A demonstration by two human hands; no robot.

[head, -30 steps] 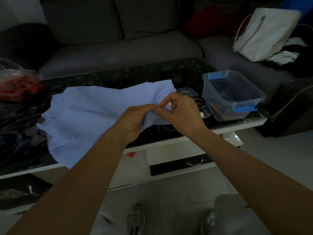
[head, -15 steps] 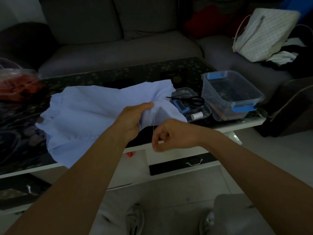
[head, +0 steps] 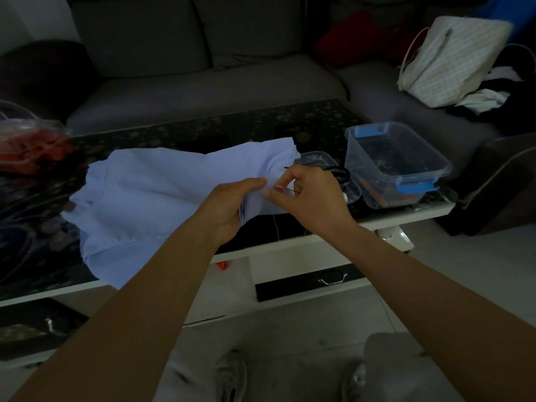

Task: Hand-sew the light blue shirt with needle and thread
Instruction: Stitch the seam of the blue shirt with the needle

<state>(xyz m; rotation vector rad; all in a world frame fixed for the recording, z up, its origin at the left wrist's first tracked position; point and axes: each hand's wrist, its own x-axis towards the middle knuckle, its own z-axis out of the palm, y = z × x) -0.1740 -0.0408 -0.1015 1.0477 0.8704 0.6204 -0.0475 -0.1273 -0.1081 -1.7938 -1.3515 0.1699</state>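
Shirt (head: 150, 198) spread on table (head: 203, 132), near edge pinched up in left hand (head: 229, 207). Right hand (head: 313, 198) pinches needle (head: 285, 188) just right of that fold, shaft roughly level. I read it pointing left into the fabric.

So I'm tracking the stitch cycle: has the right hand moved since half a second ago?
Yes. The right hand, pinching the needle, rose from the white table edge up to the shirt.

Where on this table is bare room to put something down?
The table is bare behind the shirt, toward the sofa, and at the near left corner. The right end is crowded: bin, tray, left hand, right hand.
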